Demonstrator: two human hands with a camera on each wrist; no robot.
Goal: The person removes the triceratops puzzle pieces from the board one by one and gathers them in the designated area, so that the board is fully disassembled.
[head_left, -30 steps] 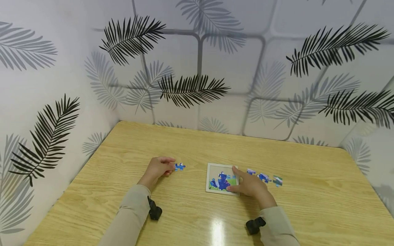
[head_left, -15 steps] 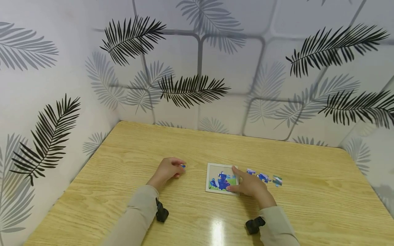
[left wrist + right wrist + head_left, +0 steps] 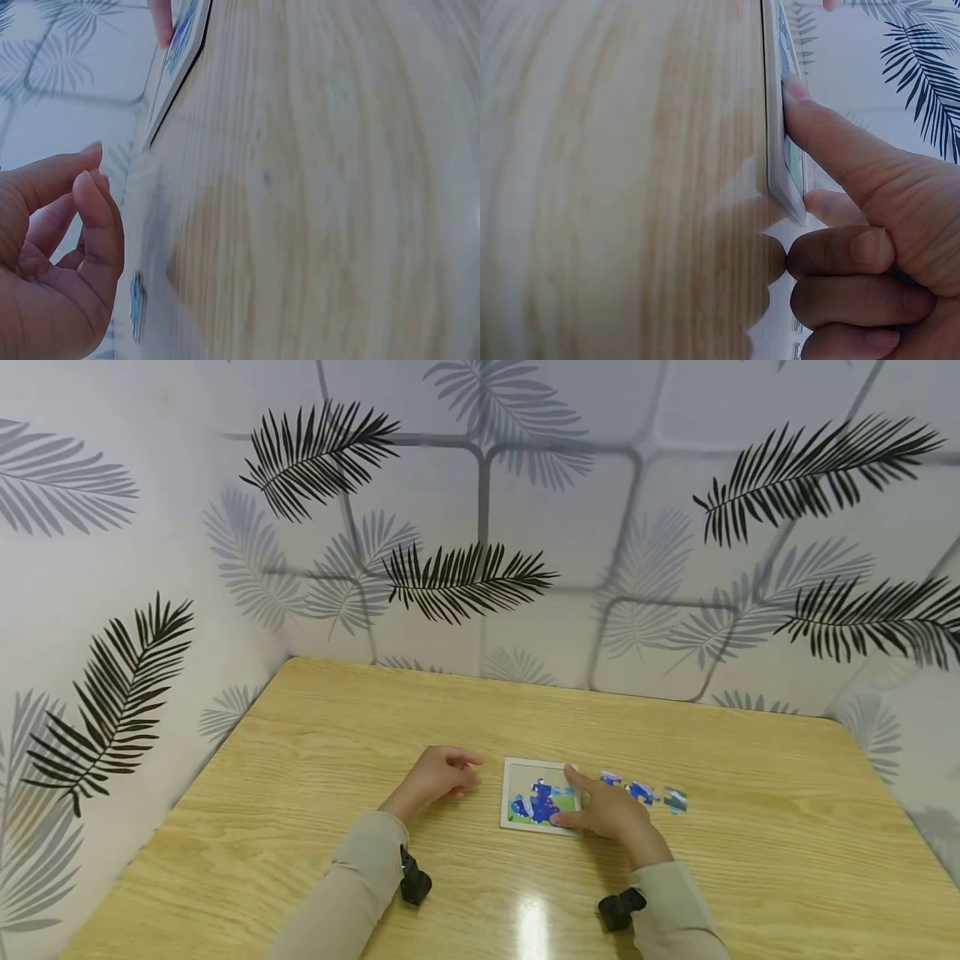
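Note:
A square jigsaw puzzle [image 3: 545, 806] in a white frame [image 3: 513, 765] lies on the table, its lower part filled with a blue picture. On its right side rests my right hand [image 3: 611, 810], thumb and index finger spread straight. In the right wrist view the thumb [image 3: 832, 139] presses on the picture, while the other fingers curl beside the frame. My left hand [image 3: 442, 774] hovers left of the frame, fingers loosely bent, nothing visible between them. A loose puzzle piece [image 3: 137, 306] lies on the table beyond that hand in the left wrist view; in the head view the hand hides it.
To the right of the frame, behind my right hand, lie three loose pieces: a blue and white one [image 3: 611, 778], another blue one [image 3: 641, 792] and a greenish one [image 3: 675, 799]. The wooden table [image 3: 360, 693] ends against a leaf-patterned wall [image 3: 555, 527].
My left hand has moved right, passing over the loose piece on the left and coming closer to the frame. The right hand and the frame have stayed put.

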